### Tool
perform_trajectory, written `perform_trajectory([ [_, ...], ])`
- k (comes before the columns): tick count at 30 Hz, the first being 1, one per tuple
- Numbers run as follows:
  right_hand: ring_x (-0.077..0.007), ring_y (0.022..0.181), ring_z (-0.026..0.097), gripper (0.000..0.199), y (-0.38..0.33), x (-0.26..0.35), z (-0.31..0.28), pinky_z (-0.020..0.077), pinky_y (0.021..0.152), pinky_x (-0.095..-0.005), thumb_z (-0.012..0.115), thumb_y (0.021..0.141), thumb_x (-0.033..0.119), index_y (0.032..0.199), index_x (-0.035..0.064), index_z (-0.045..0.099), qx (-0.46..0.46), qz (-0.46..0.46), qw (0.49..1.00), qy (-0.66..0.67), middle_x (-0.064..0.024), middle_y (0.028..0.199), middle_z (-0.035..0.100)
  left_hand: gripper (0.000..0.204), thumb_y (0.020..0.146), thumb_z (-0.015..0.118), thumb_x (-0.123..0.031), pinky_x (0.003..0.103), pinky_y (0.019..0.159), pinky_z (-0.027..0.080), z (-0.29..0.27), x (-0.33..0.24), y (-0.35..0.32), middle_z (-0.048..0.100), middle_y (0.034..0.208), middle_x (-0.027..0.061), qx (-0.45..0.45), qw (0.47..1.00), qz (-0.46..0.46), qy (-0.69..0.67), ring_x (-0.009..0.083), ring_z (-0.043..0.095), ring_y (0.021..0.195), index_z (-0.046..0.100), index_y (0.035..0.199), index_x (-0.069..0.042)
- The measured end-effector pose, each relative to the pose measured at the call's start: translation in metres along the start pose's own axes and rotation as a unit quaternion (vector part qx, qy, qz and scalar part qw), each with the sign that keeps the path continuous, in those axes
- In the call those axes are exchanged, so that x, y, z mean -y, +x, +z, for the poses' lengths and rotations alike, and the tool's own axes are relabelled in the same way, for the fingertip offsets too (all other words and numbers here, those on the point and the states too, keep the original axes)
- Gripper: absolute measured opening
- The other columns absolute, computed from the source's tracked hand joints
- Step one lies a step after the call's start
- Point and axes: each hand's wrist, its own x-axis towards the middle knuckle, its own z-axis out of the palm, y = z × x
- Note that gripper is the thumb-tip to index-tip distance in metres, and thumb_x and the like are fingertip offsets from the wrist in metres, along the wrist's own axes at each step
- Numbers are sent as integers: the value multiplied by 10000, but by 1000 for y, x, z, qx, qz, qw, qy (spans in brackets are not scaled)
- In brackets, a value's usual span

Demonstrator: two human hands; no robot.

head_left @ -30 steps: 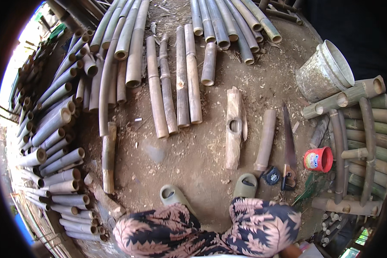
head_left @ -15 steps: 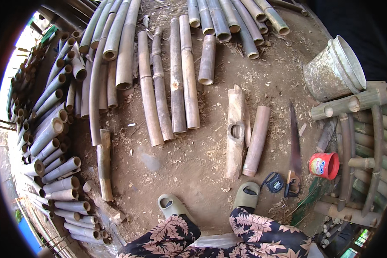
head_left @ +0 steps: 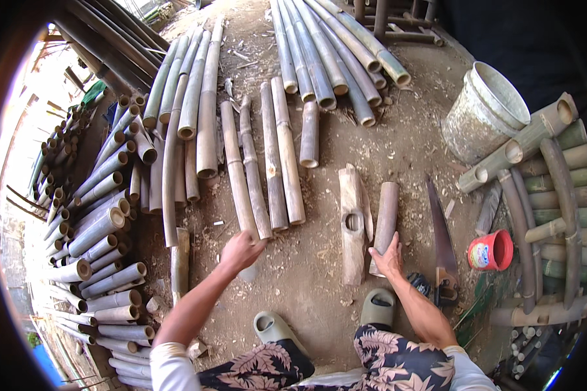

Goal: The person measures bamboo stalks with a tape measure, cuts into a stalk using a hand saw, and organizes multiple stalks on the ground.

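My left hand (head_left: 243, 251) is closed at the near ends of a bamboo pole (head_left: 239, 179) and a thinner, knotted bamboo pole (head_left: 252, 169). Whether it grips either one is hidden. My right hand (head_left: 389, 258) wraps round the near end of a short bamboo tube (head_left: 387, 212), thumb on one side and fingers on the other. Left of this tube lies a pale wooden block (head_left: 353, 257) with an oval hole. A hand saw (head_left: 441, 228) rests to the right, and a dark tape measure (head_left: 419, 283) is partly covered by my right forearm.
Stacked bamboo tubes (head_left: 104, 225) line the left side. Long poles (head_left: 310, 49) lie at the back. On the right stand a dirty white bucket (head_left: 471, 120), a red tub (head_left: 480, 253) and a bamboo frame (head_left: 522, 225). Wood chips litter the dirt floor.
Both hands have come into view, the left reaching the pole ends and the right taking hold of the short tube. The view has tipped up, showing more of the background.
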Motion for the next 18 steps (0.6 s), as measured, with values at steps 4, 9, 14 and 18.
perform_trajectory([
  [4,-452,1344,403,914,65,31,-55,409,1064,-525,745,845,332,1549,76,220,-136,-114,980,-95,-272,1500,333,872,774,719,-674,352,732,599,38,-108,75,580,1120,184,-64,997,-30,41,256,633,935,486,1201,50],
  [9,-438,1366,372,867,57,92,-47,415,1072,-542,575,942,516,1562,57,179,-94,-217,960,-151,-292,1552,253,912,716,847,-420,382,780,577,130,-73,124,511,1118,175,-266,927,-115,240,320,601,991,393,1323,86],
  [14,-442,1268,438,1365,-18,65,11,498,978,-495,772,684,696,1538,-52,16,136,-72,987,-39,-312,1435,279,778,748,768,-277,370,809,579,71,-119,78,555,1182,177,107,969,-60,-213,279,601,1096,399,1347,56],
  [18,-407,1265,409,1277,-15,37,37,451,1028,-494,859,663,426,1542,-28,53,86,-90,992,23,-260,1395,311,850,817,711,-406,473,1062,451,70,-141,1,622,1173,226,290,563,10,-774,332,618,1106,358,1422,75],
])
